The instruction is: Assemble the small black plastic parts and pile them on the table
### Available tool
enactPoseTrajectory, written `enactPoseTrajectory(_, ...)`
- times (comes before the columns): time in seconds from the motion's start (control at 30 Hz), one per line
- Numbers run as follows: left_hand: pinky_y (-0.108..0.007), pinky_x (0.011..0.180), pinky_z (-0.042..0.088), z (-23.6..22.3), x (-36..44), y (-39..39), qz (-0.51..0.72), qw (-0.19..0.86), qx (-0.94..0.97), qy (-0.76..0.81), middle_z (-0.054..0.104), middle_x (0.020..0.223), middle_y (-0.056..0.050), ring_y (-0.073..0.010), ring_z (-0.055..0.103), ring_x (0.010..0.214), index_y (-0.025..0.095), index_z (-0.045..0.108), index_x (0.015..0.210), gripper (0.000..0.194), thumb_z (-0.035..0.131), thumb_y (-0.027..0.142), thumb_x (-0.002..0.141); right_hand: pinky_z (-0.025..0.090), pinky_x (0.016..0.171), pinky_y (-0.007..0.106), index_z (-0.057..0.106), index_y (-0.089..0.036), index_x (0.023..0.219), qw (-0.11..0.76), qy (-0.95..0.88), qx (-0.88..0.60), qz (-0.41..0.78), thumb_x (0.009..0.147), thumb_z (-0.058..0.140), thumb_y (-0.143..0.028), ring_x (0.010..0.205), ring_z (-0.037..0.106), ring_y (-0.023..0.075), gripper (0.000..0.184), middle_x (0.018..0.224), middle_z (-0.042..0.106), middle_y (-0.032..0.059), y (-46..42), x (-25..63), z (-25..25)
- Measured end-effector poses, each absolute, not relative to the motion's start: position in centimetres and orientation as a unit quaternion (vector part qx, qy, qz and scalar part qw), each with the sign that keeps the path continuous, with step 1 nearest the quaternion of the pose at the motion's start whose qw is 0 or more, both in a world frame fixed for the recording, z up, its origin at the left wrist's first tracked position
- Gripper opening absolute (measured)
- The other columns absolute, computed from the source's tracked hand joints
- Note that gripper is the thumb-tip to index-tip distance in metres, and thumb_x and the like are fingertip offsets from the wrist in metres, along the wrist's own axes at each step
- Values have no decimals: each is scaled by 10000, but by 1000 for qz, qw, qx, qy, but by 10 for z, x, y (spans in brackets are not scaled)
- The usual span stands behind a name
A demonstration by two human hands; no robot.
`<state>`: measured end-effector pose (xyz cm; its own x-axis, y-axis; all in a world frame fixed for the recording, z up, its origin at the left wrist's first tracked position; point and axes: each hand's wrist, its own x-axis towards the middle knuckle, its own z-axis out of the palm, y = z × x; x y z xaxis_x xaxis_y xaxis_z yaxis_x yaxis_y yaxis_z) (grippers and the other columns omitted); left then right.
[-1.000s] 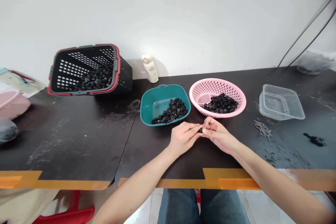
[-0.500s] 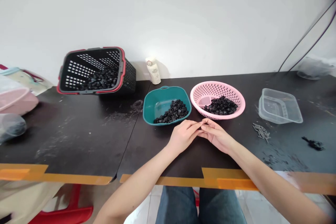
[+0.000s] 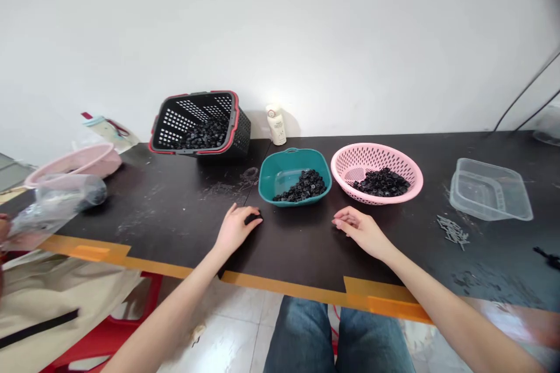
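- At the centre of the frame, slightly left and low, a small black part [image 3: 253, 218] appears pinched between the bent thumb and fingers of the left hand [image 3: 236, 226], close to the black tabletop [image 3: 297, 245].
- Right of centre, the right hand [image 3: 356, 230] is held half-curled, thumb near fingertips; whether anything is gripped cannot be told.
- Beyond the hands, small black pieces are heaped in a teal rectangular plastic basin [image 3: 273, 173] and a round pink perforated plastic basket [image 3: 356, 157].
- For good handling, the part should probably be pinched lightly by its edges, with both wrists clear of the two rims.
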<state>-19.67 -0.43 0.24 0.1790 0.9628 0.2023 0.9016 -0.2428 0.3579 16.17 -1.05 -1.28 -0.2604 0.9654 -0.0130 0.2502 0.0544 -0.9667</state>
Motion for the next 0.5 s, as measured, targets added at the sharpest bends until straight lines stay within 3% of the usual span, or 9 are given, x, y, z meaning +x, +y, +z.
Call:
enactPoseTrajectory(0.13,-422,999,391,15,-220,18,232,125,744,614,650,1058,-36,-221,582,1027,227,619,915,259,688,397,733,503,692,324,600,-219,936,380,-636,-480,470,820,597,-387,769,652,184,204,850,690,33,-9,162,-17)
enactPoseTrajectory(0.3,-289,816,472,68,-206,49,360,71,703,610,600,976,-38,-144,587,802,177,541,1075,310,518,373,837,502,746,351,609,-232,918,392,-651,-479,439,834,578,-376,752,661,193,170,834,701,31,-9,162,-19)
enactPoseTrajectory(0.4,-262,815,451,91,-170,74,226,40,793,564,598,1084,-51,-144,595,846,190,589,1083,299,461,366,878,501,723,347,616,-241,898,388,-675,-473,412,839,567,-372,733,654,197,152,801,691,22,-11,161,-15)
enactPoseTrajectory(0.5,-241,790,433,89,-128,101,13,84,835,543,655,1076,-45,-172,611,893,209,650,1069,288,537,340,838,494,710,336,622,-241,884,380,-694,-473,387,838,563,-349,725,651,197,132,775,684,16,-13,161,-11)
